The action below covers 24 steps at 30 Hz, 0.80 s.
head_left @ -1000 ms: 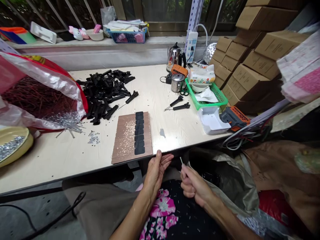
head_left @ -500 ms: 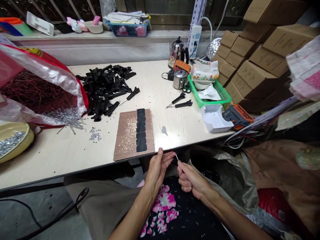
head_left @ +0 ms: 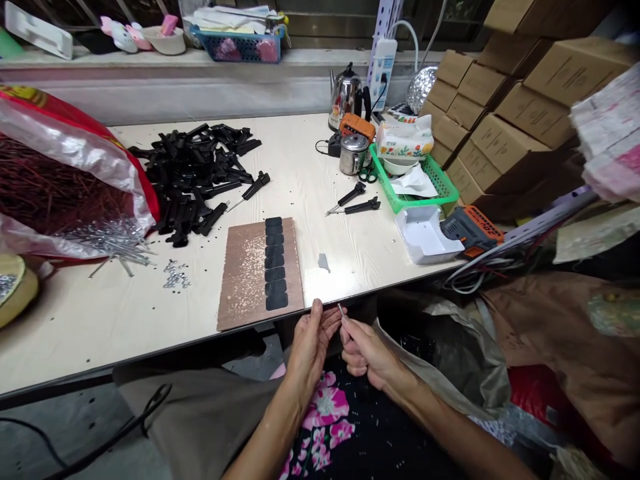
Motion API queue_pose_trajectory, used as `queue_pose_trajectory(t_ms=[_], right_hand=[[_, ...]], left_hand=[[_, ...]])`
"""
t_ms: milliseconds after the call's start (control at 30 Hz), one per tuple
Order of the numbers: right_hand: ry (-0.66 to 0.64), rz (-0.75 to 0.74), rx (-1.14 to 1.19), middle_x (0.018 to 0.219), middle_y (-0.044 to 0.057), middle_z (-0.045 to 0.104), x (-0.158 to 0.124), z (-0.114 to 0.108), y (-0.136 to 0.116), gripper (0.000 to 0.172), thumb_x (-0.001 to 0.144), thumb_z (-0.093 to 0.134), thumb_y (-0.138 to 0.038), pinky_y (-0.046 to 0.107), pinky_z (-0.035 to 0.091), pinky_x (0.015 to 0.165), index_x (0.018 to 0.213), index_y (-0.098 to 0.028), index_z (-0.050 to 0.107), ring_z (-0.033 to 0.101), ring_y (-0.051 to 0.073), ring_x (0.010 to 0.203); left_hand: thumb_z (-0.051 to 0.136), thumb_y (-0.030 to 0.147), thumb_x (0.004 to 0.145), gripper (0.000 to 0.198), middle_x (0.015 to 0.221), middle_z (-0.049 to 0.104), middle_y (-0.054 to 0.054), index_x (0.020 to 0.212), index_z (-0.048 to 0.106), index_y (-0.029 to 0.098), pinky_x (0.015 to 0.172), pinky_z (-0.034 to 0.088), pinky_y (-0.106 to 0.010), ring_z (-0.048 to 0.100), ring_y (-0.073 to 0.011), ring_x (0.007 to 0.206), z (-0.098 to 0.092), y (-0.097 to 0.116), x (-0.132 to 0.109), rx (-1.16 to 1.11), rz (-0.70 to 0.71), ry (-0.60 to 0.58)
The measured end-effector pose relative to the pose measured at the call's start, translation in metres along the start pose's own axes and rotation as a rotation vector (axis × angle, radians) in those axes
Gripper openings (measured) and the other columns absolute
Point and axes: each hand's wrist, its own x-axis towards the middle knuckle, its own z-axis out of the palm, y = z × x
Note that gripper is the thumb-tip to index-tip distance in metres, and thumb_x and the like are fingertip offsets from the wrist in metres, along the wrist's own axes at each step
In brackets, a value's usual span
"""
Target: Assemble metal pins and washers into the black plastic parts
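My right hand [head_left: 364,350] pinches a thin metal rod [head_left: 341,309], whose tip points up and left towards the other hand. Most of the rod is hidden inside the closed fingers. My left hand [head_left: 309,340] is held palm up beside it, fingers stretched out and thumb raised, with nothing visible in it. The left fingertips lie close to the rod's tip; whether they touch, I cannot tell. Both hands are at the table's front edge, above the lap. Just beyond them is a brown board [head_left: 240,280] with a column of black rectangular pieces [head_left: 275,275].
Black plastic handle-like parts [head_left: 195,173] are heaped at the back left. Metal rods [head_left: 115,240] spill beside a red-edged sack [head_left: 145,180]; small metal bits [head_left: 176,275] lie nearer. Two black-handled pieces [head_left: 363,205] lie near a green basket [head_left: 430,195]. An open bag [head_left: 480,360] hangs right.
My right hand has moved left with the rod, bringing its tip nearer my left fingertips. The whole view has shifted slightly.
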Motion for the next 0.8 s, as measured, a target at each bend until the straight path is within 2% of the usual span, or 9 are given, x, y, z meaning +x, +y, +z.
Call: queue_pose_trajectory(t_ms=[200, 300, 400, 433, 500, 567, 633, 700, 800], right_hand=[[0.087, -0.064, -0.209, 0.049, -0.012, 0.024, 0.005, -0.01, 0.004, 0.046, 0.077, 0.052, -0.064, 0.015, 0.01, 0.034, 0.07, -0.021, 0.039, 0.014, 0.002, 0.036], [0.064, -0.091, -0.363, 0.05, -0.011, 0.023, -0.001, -0.01, -0.001, 0.045, 0.083, 0.041, -0.065, 0.017, 0.011, 0.036, 0.071, -0.021, 0.039, 0.014, 0.003, 0.037], [0.053, -0.282, -0.807, 0.053, -0.006, 0.035, -0.014, -0.002, -0.026, 0.043, 0.091, 0.033, -0.056, 0.022, 0.022, 0.043, 0.068, -0.02, 0.042, 0.027, 0.006, 0.043], [0.076, -0.393, -1.005, 0.056, -0.003, 0.041, -0.017, 0.003, -0.039, 0.042, 0.093, 0.032, -0.051, 0.023, 0.024, 0.048, 0.068, -0.019, 0.043, 0.033, 0.008, 0.047], [0.138, -0.622, -1.369, 0.064, 0.001, 0.051, -0.017, 0.015, -0.066, 0.038, 0.095, 0.029, -0.044, 0.026, 0.026, 0.054, 0.071, -0.019, 0.046, 0.042, 0.011, 0.055], [0.16, -0.792, -1.663, 0.07, 0.004, 0.056, -0.005, 0.032, -0.093, 0.037, 0.097, 0.025, -0.039, 0.028, 0.024, 0.055, 0.077, -0.019, 0.05, 0.046, 0.013, 0.059], [0.154, -0.907, -1.896, 0.076, 0.007, 0.06, 0.019, 0.049, -0.116, 0.04, 0.098, 0.022, -0.039, 0.028, 0.021, 0.053, 0.083, -0.019, 0.053, 0.051, 0.014, 0.061], [0.138, -0.974, -2.076, 0.077, 0.009, 0.062, 0.052, 0.063, -0.134, 0.043, 0.098, 0.022, -0.043, 0.027, 0.018, 0.052, 0.085, -0.018, 0.055, 0.053, 0.016, 0.062], [0.029, -1.015, -2.251, 0.073, 0.01, 0.063, 0.103, 0.078, -0.157, 0.041, 0.097, 0.027, -0.043, 0.026, 0.016, 0.051, 0.084, -0.017, 0.056, 0.054, 0.017, 0.058]], left_hand=[[0.073, 0.04, 0.069, 0.037, 0.081, 0.071, -0.017, 0.078, 0.065, 0.004, 0.08, 0.051, -0.032, 0.068, -0.0218, 0.078, -0.002, 0.0, 0.005, -0.005, -0.017, 0.003], [0.07, 0.042, 0.072, 0.038, 0.082, 0.071, -0.017, 0.078, 0.066, 0.005, 0.08, 0.051, -0.031, 0.068, -0.0206, 0.078, 0.001, 0.001, 0.001, -0.001, -0.025, 0.002], [0.064, 0.049, 0.075, 0.04, 0.086, 0.071, -0.016, 0.082, 0.066, 0.009, 0.071, 0.052, -0.029, 0.067, -0.0194, 0.073, 0.004, 0.008, -0.023, 0.097, -0.155, -0.041], [0.062, 0.051, 0.076, 0.041, 0.085, 0.071, -0.016, 0.082, 0.067, 0.012, 0.067, 0.052, -0.028, 0.067, -0.0192, 0.07, 0.004, 0.012, -0.034, 0.192, -0.219, -0.091], [0.056, 0.051, 0.08, 0.036, 0.081, 0.071, -0.013, 0.084, 0.067, 0.017, 0.058, 0.05, -0.027, 0.066, -0.0187, 0.062, 0.003, 0.026, -0.053, 0.493, -0.186, -0.229], [0.053, 0.048, 0.082, 0.03, 0.076, 0.071, -0.01, 0.081, 0.068, 0.022, 0.061, 0.051, -0.029, 0.065, -0.0208, 0.065, -0.003, 0.048, -0.061, 0.769, 0.095, -0.205], [0.052, 0.04, 0.084, 0.025, 0.093, 0.071, -0.009, 0.091, 0.07, 0.024, 0.084, 0.049, -0.033, 0.064, -0.024, 0.09, -0.012, 0.077, -0.05, 1.014, 0.587, 0.031], [0.045, 0.033, 0.088, 0.032, 0.117, 0.064, -0.011, 0.111, 0.064, 0.021, 0.101, 0.038, -0.041, 0.053, -0.0272, 0.114, -0.024, 0.107, -0.024, 1.227, 0.924, 0.178], [0.036, 0.028, 0.091, 0.044, 0.142, 0.042, -0.014, 0.13, 0.049, 0.012, 0.107, 0.025, -0.052, 0.023, -0.032, 0.137, -0.041, 0.14, 0.025, 1.582, 1.057, 0.247]])
